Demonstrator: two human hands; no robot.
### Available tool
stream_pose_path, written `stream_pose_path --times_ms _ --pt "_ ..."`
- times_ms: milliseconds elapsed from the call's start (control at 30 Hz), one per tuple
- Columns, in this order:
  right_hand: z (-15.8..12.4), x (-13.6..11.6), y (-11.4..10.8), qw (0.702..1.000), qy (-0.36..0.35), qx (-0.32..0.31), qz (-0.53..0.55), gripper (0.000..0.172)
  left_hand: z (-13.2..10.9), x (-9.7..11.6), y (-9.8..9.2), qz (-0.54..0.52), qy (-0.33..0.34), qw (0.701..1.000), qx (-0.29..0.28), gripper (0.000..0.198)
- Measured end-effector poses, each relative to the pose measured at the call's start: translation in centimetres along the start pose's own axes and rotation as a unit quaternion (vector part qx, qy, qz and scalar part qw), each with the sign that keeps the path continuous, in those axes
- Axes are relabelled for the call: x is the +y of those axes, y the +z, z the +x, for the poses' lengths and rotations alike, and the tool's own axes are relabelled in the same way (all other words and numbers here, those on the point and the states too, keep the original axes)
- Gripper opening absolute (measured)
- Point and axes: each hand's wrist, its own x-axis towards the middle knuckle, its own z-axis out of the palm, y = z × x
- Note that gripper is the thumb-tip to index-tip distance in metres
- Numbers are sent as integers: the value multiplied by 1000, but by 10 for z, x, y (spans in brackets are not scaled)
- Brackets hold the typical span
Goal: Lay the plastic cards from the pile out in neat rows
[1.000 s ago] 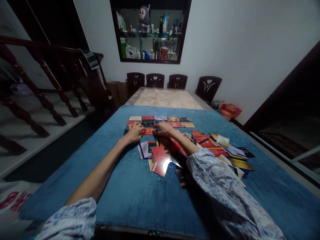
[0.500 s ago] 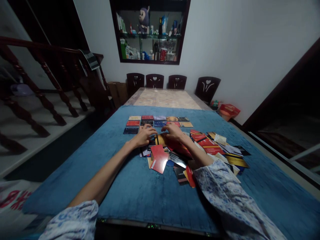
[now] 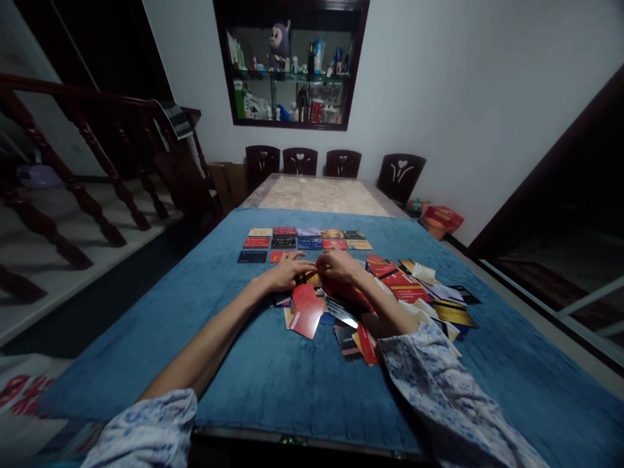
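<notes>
My left hand (image 3: 284, 274) reaches over the left part of a loose pile of bank cards, its fingers spread and its fingertips close to those of my right hand. My right hand (image 3: 338, 265) has its fingers bent and drawn together; whatever lies between them is hidden. Below the hands is a yellow-gold card (image 3: 312, 279) with dark stripes, partly covered. Nearer to me, a glossy red card (image 3: 307, 313) lies aslant on other cards. Beyond my left hand, another red card (image 3: 279, 257) lies beside a dark blue card (image 3: 252, 257) in the nearest row.
Several cards lie in neat rows, among them a black card (image 3: 283, 243). More loose cards, such as a gold one (image 3: 453, 314), spread to the right. A blue cloth (image 3: 160, 344) covers the near table. Chairs (image 3: 301, 160) stand at the far end.
My left hand has drawn slightly nearer to me and toward my right hand. The red card in the nearest row now shows. The right hand's fingers have drawn closer together. The view has shifted slightly.
</notes>
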Motion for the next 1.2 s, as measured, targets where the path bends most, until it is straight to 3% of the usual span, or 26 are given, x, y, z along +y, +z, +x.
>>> stream_pose_path --times_ms 567,867,1200 --pt "-2 -13 6 999 -32 -4 15 27 -23 -6 -8 42 -19 999 -18 55" --pt "-4 -22 11 997 -67 8 24 28 -38 -7 -9 60 -53 997 -21 73" --pt "-3 -35 17 993 -112 6 44 26 -48 1 -16 73 -78 994 -31 60"
